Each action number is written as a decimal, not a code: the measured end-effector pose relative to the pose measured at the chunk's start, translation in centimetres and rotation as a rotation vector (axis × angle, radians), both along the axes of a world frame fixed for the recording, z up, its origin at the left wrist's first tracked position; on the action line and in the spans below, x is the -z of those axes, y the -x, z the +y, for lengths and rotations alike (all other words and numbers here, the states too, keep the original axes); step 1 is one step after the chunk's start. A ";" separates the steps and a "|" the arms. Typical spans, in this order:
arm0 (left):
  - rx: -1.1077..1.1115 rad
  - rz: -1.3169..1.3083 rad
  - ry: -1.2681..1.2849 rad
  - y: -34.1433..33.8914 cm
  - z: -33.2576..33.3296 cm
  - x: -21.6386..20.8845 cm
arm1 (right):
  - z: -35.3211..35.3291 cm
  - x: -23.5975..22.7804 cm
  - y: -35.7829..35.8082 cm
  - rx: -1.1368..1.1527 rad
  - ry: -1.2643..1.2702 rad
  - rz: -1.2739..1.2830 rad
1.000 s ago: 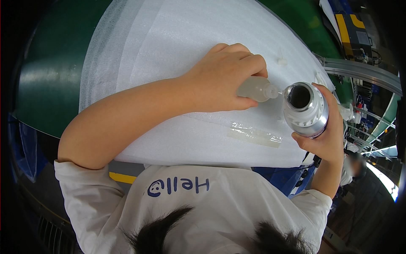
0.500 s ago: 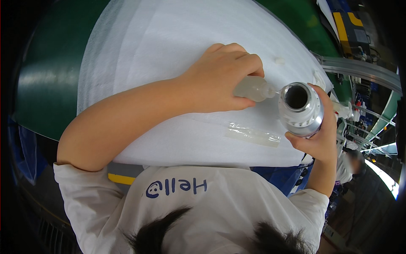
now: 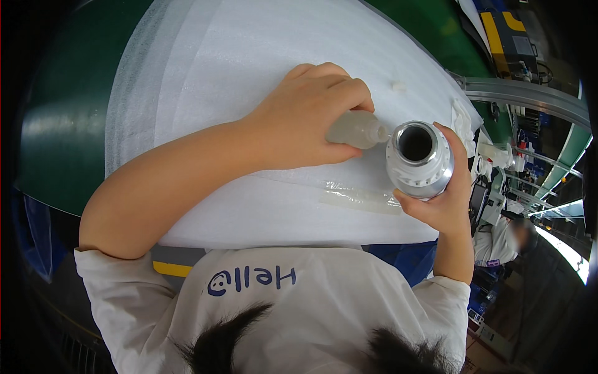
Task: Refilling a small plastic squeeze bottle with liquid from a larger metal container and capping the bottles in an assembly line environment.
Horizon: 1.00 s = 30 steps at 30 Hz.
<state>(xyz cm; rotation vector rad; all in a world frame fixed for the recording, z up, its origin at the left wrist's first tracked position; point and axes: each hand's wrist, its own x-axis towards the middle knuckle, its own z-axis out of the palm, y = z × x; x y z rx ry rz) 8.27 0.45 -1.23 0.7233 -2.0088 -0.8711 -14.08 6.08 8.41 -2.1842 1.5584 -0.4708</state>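
My left hand (image 3: 317,115) is wrapped round a small translucent squeeze bottle (image 3: 352,129), tipped over on its side. Its narrow nozzle points right, at the rim of a silver metal bottle (image 3: 418,161); I cannot tell whether the two touch. Upright in my right hand (image 3: 445,206), the metal bottle has its round mouth uncovered and looks dark inside. The right thumb presses its near side while the other fingers pass behind it, mostly hidden. Below the bottles, a clear strip of tape (image 3: 361,198) lies on the white foam sheet (image 3: 212,87).
Beneath the sheet is a green tabletop (image 3: 68,118). A small whitish piece (image 3: 398,85) rests beyond the bottles, and a crumpled white piece (image 3: 462,121) lies near the right edge. A metal rail (image 3: 529,98) runs at the right. Another person (image 3: 495,243) sits farther off.
The whole view has shifted, so sheet and hands sit slightly farther left in it. Both hands keep their hold, and the nozzle still faces the metal bottle's rim.
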 end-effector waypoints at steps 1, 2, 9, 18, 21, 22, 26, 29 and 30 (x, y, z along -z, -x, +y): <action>-0.004 -0.005 0.008 0.0 0.0 0.0 | 0.0 0.1 0.0 0.000 0.000 0.000; -0.003 -0.005 0.008 0.0 0.0 0.0 | 0.0 0.1 0.1 0.003 0.006 -0.003; -0.002 0.003 0.019 0.0 0.0 -0.1 | 0.1 0.3 0.1 0.003 0.023 0.000; -0.004 0.028 0.030 0.0 0.0 -0.1 | 0.1 0.0 0.3 -0.001 -0.041 0.047; -0.002 0.031 0.032 0.0 0.0 -0.2 | 0.1 -0.1 0.3 0.007 -0.033 0.046; -0.003 0.033 0.037 0.0 0.0 -0.2 | 0.1 0.0 0.3 0.008 -0.033 0.046; -0.008 0.052 0.019 0.0 0.1 -0.4 | 0.2 0.0 0.4 0.030 -0.028 0.025; -0.021 0.043 0.034 0.0 0.2 -0.5 | 0.2 0.1 0.4 0.023 0.007 0.015; -0.028 0.035 0.037 0.0 0.2 -0.5 | 0.1 0.1 0.4 0.006 0.040 0.007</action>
